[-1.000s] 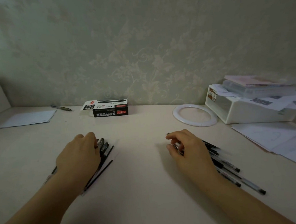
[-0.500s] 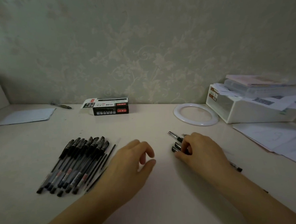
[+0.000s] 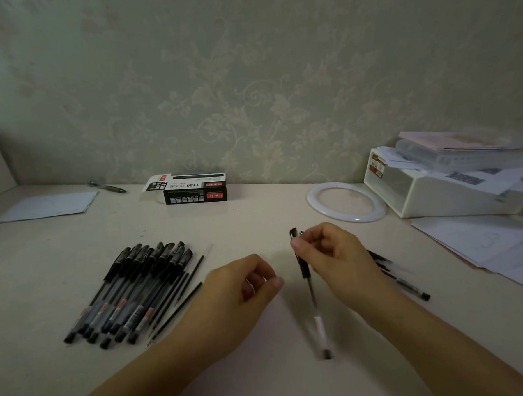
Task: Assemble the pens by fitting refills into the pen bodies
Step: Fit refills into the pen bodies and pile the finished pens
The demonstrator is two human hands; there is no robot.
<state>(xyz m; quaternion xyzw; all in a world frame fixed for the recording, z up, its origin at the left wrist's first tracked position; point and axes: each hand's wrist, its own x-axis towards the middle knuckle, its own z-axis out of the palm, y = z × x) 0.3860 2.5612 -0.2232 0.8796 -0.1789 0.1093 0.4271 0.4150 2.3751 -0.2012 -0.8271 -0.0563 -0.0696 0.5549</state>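
Note:
My right hand (image 3: 333, 254) pinches a black capped pen (image 3: 309, 286) near its cap end, and the pen hangs down toward me, blurred at its lower tip. Just left of that pen, my left hand (image 3: 243, 286) hovers with fingers loosely curled and holds nothing. Several capped black pens (image 3: 132, 292) lie side by side at the left, with thin black refills (image 3: 180, 290) along their right edge. More pens (image 3: 401, 281) lie behind my right wrist, partly hidden by it.
A black pen box (image 3: 193, 189) stands by the wall. A white ring (image 3: 345, 202), a white storage box (image 3: 445, 194) under papers, and loose sheets (image 3: 499, 246) fill the right. A paper sheet (image 3: 48, 206) and a lone pen (image 3: 108, 187) lie far left.
My left hand left the pen pile on the left and moved to the middle. My right hand lifted one pen off the right pile and now holds it hanging.

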